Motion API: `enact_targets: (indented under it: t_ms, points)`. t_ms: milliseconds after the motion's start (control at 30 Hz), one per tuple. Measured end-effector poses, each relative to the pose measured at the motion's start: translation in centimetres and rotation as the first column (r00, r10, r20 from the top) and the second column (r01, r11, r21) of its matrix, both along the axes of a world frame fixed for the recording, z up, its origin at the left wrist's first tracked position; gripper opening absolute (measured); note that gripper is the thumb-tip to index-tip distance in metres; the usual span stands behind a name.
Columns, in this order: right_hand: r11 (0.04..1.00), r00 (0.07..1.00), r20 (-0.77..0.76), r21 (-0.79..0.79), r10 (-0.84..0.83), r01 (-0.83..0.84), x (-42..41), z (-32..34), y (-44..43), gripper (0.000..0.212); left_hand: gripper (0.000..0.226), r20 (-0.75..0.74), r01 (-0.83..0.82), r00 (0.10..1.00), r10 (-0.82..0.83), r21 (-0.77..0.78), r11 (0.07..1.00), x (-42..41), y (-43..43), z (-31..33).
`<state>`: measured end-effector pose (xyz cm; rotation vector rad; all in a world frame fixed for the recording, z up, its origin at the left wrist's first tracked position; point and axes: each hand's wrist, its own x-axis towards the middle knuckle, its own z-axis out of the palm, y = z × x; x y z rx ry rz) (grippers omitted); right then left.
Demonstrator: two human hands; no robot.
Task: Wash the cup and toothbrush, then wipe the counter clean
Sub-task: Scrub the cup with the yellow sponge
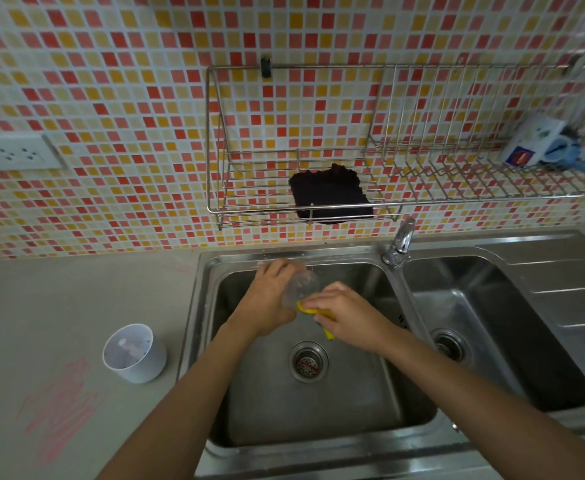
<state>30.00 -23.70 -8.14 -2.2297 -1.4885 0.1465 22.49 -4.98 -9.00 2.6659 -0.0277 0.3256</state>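
Stainless double sink set in grey table; tap at back rim between basins. Left of sink: white cup upright, pale bits inside, pink scribbles just in front. Above sink: wire rack on mosaic wall, dark cloth on lower shelf, mug at far right. Both forearms reaching over left basin, above drain. Left hand wrapped round clear cup, tilted. Right hand closed on yellow sponge, pressed against clear cup. No toothbrush made out.
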Motion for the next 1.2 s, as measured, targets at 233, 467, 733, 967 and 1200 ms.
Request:
enact_targets:
  t_ms: [233, 467, 733, 967, 1200]
  points:
    - [0.99, 0.954, 0.3, 0.133, 0.005, -0.047, -0.1, 0.2, -0.1, 0.035, 0.085, -0.104, -0.011, 0.995, -0.005, -0.156, 0.988, 0.6, -0.1, 0.9]
    - [0.996, 0.975, 0.223, 0.08, 0.009, -0.028, 0.4, 0.8, 0.4, 0.032, 0.085, 0.005, -0.171, 0.985, 0.172, -0.108, 0.979, 0.8, -1.0, -0.3]
    - [0.999, 0.996, -0.079, 0.007, -0.047, 0.048, 0.2, 1.5, 1.3, 0.031, 0.078, 0.045, -0.138, 0.989, 0.139, -0.027, 0.99, 0.4, -0.4, 0.2]
    - [0.999, 0.919, 0.392, -0.027, 0.044, -0.037, 2.0, 1.2, 1.0, 0.052, 0.077, -0.002, -0.111, 0.994, 0.111, 0.004, 0.994, 0.1, 0.3, 1.6]
    - [1.0, 0.999, -0.049, 0.014, -0.02, 0.021, 0.6, 0.5, 1.1, 0.035, 0.085, -0.076, -0.023, 0.997, 0.019, -0.048, 0.999, 0.2, 1.3, 0.4]
